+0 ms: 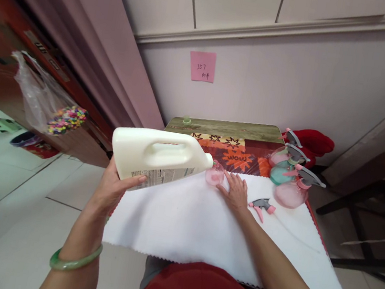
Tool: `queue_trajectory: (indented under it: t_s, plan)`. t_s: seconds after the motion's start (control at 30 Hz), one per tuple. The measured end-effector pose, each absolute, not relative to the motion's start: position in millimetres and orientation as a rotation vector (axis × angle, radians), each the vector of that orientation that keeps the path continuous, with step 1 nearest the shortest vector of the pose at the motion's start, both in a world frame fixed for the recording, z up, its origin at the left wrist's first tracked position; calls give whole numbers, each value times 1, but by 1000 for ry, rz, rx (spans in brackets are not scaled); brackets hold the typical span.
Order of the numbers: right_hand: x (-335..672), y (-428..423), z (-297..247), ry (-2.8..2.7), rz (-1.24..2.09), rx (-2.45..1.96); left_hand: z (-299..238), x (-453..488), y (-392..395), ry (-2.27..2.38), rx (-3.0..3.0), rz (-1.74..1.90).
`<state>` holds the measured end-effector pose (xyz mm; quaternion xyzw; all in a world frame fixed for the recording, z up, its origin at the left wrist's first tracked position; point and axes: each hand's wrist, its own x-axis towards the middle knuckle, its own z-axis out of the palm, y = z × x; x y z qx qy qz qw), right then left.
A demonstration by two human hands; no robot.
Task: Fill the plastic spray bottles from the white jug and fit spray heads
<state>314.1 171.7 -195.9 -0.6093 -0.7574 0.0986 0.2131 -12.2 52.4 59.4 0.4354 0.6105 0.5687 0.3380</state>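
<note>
My left hand [114,183] grips the base end of a large cream-white jug [161,157], which is tilted with its mouth pointing right. That mouth meets the neck of a small round pink see-through spray bottle [214,174], standing without a spray head. Whether liquid is flowing cannot be seen. My right hand [234,192] rests low on the table, its thumb and forefinger against the bottle's right side, holding it. A loose grey and pink spray head [262,205] with a thin tube lies right of that hand. At the table's back is a pale green cap [186,121].
At the table's right edge stand a pink spray bottle [292,193], a teal one [280,171] and another pink one [277,156] behind. White cloth [180,225] covers the table's front. A bag of colourful beads [66,118] hangs left; dark stool legs [364,228] stand right.
</note>
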Motion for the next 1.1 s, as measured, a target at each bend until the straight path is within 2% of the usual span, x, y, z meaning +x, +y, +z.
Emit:
queue_trajectory:
  t_s: [1.1]
  plan:
    - [314,173,-195,-2110,279,-1700,59,-10,55,1548,1082,1525]
